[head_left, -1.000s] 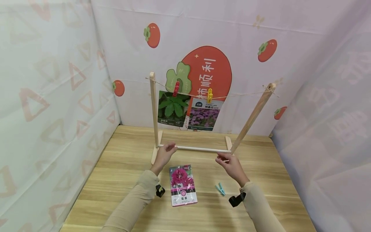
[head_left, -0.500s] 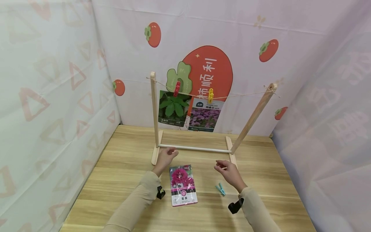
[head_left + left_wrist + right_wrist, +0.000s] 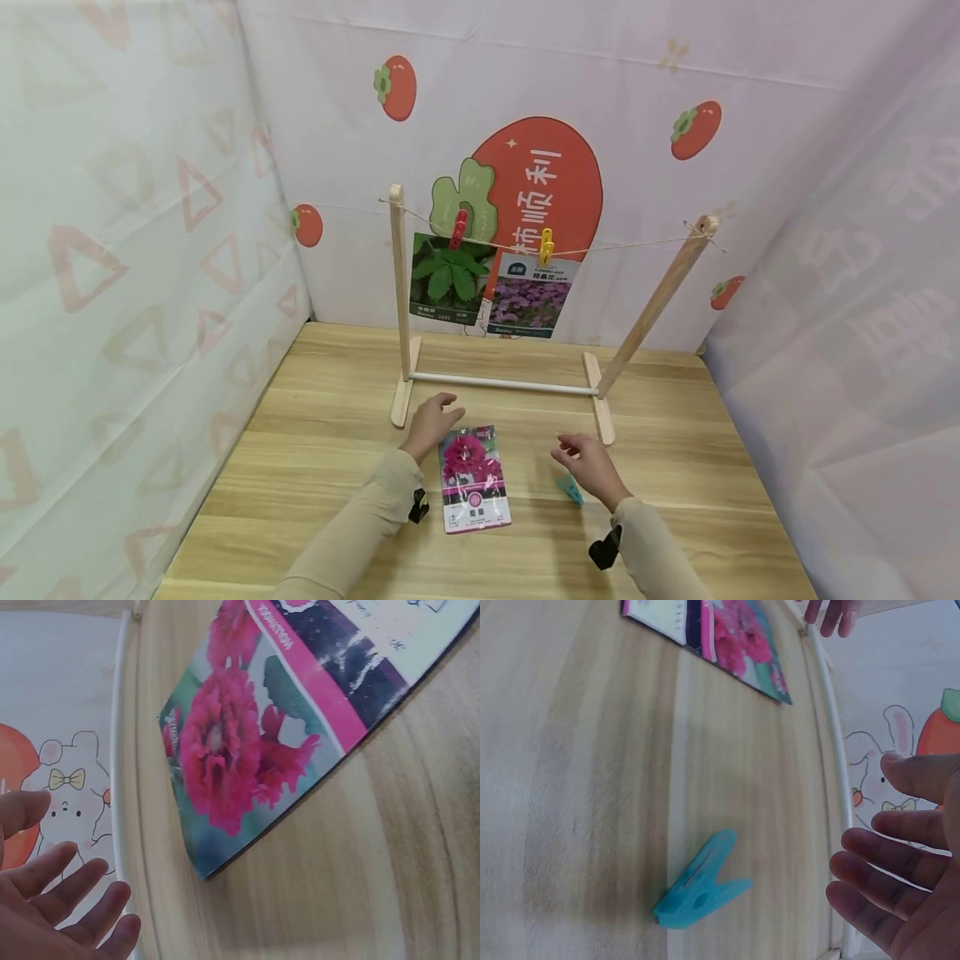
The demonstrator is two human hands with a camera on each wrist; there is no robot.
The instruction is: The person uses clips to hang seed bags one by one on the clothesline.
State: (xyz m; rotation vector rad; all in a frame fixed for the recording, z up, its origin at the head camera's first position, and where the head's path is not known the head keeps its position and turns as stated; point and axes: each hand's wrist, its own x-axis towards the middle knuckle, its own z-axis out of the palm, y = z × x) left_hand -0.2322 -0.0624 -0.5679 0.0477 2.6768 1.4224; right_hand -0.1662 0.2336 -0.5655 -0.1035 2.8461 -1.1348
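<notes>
My left hand (image 3: pixel 432 423) hovers by the top left corner of a seed packet (image 3: pixel 476 492) with pink flowers, fingers loosely spread and holding nothing. In the left wrist view that packet (image 3: pixel 225 750) lies flat on the table, apart from the fingers. My right hand (image 3: pixel 592 467) is above a light blue clothespin (image 3: pixel 572 492), partly covering it in the head view. The right wrist view has the clothespin (image 3: pixel 699 889) lying on the wood, with the relaxed fingers (image 3: pixel 885 855) apart from it.
Behind the hands stands a wooden frame (image 3: pixel 660 304) with a white crossbar (image 3: pixel 502 383). From its string hang a green-leaf packet (image 3: pixel 450 279) under a red clothespin (image 3: pixel 458 229) and a purple-flower packet (image 3: pixel 528 300) under a yellow clothespin (image 3: pixel 547 248). Printed cloth surrounds the table (image 3: pixel 315 467).
Both hands have drawn back from the frame's crossbar toward the person, the left to the pink-flower packet, the right to the blue clothespin. The hanging packets stay on the string.
</notes>
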